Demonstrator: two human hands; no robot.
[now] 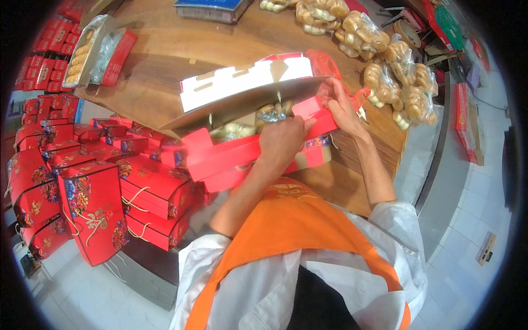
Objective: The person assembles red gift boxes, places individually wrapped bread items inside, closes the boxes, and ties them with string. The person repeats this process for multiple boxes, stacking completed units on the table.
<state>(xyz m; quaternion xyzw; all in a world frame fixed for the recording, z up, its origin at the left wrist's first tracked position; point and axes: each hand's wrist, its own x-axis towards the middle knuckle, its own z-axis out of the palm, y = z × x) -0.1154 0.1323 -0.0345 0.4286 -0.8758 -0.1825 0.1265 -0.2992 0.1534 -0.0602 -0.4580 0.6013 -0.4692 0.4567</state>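
Note:
An opened cardboard gift box (247, 99) with rope cords stands on the wooden table before me. Bagged pale pastries (236, 131) and bagged browner ones (270, 113) show inside it; my hand hides part of them. Along the near side runs a long red cardboard piece (235, 152) with raised side walls and end flaps; whether it is a separate tray or part of the box I cannot tell. My left hand (282, 140) grips its wall right of the middle. My right hand (340, 105) holds its right end, near the box's corner.
Stacked red gift boxes (152, 177) crowd the left. Bagged pastries (408, 82) line the table's right edge; a red net bag (324, 66) lies behind the box. At the far left stands an opened box of round pastries (82, 57), and a scale (212, 10) stands at the back.

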